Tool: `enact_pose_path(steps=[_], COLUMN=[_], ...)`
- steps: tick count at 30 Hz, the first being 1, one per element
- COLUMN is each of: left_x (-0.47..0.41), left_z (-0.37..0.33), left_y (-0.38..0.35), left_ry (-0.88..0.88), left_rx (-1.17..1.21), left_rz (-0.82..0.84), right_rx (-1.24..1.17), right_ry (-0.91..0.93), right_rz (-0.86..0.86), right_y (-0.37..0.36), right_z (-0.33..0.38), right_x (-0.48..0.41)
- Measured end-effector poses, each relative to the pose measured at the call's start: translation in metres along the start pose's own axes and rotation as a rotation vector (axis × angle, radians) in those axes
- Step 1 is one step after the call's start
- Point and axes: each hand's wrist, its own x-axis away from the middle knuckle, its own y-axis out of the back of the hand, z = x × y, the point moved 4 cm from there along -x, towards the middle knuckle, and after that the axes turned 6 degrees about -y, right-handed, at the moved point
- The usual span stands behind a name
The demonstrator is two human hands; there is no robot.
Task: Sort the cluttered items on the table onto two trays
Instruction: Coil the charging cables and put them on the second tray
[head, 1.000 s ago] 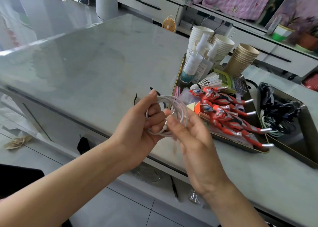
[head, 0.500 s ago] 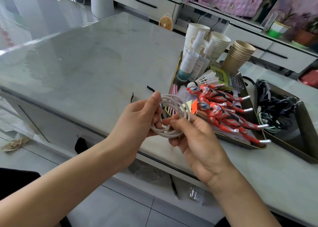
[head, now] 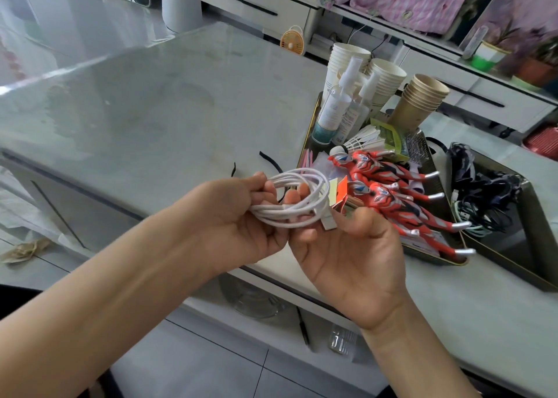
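Left fingers (head: 265,186) are curled round one side of the coiled white cable (head: 290,213), thumb on top, firm grip. Right fingers (head: 302,190) poke up behind the loops with the thumb under the coil, so they hold the other side. The cable's plug (head: 327,221) lies against the right fingers' base. My left hand (head: 241,219) is back-up and my right hand (head: 353,255) is palm-up, both hands touching through the coil.

The cable is in the air, just left of the toy tray (head: 308,131), over the worktop (head: 151,110) edge and touching neither.

In the toy tray:
- red figures (head: 392,186) lie lengthwise along its near side, silver feet pointing right
- a shuttlecock (head: 362,139) lies just behind the figures
- two spray bottles (head: 332,107) stand at its far-left corner
- white cups (head: 383,77) stacked behind the bottles and gold cups (head: 419,98) stacked at the far right; whether either stack stands in the tray I can't tell
- pink sticks and small packets at its left edge, partly hidden by the cable

Just right of the toy tray sits the second tray (head: 513,272), holding a heap of dark cords (head: 483,198). Left of the toy tray, two black ties (head: 268,160) lie on the worktop, near the left fingers. Well behind the toy tray, past the worktop, are a small orange fan (head: 292,40) and a white pot (head: 181,8).
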Motion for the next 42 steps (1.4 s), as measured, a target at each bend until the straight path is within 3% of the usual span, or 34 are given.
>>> enact_pose_path(steps=[2, 4, 6, 10, 16, 19, 23, 30, 36, 42], left_x=[0.002, 0.002, 0.002, -0.001, -0.01, -0.012, -0.008, -0.009, -0.006, -0.003], left_z=[-0.001, -0.001, 0.0, -0.001, -0.007, -0.008, 0.002, -0.002, -0.005, 0.004], left_y=[0.001, 0.004, 0.005, 0.006, 0.01, 0.015, 0.012, 0.011, 0.025, 0.035], left_ry=[0.038, 0.065, 0.074, 0.015, -0.284, -0.433, -0.48, -0.176, 0.15, 0.255], left_rx=[0.005, 0.038, 0.078, 0.114, 0.069, -0.007, -0.101, -0.239, -0.369, -0.388], left_rz=[0.006, -0.009, -0.028, -0.059, -0.211, -0.272, -0.232, 0.115, 0.308, 0.416], right_rx=[0.098, 0.1, 0.149, 0.229, 0.187, 0.204, 0.281, 0.344, 0.663, 0.898], right_ry=[0.04, 0.002, 0.016, 0.092, 0.141, 0.158, 0.266, 0.249, 0.148, 0.078], right_rz=[-0.002, 0.185, 0.245, 0.1, -0.185, -0.166, -0.198, -0.344, -0.199, -0.043], right_y=[0.0, -0.007, -0.012, -0.014, -0.002, -0.008, -0.01, 0.006, 0.009, 0.004], right_z=[0.002, -0.005, -0.007, -0.006, -0.023, -0.026, -0.017, 0.009, 0.022, 0.014], right_x=[0.003, -0.003, -0.001, -0.002, -0.007, -0.001, 0.004, 0.0, 0.001, -0.001])
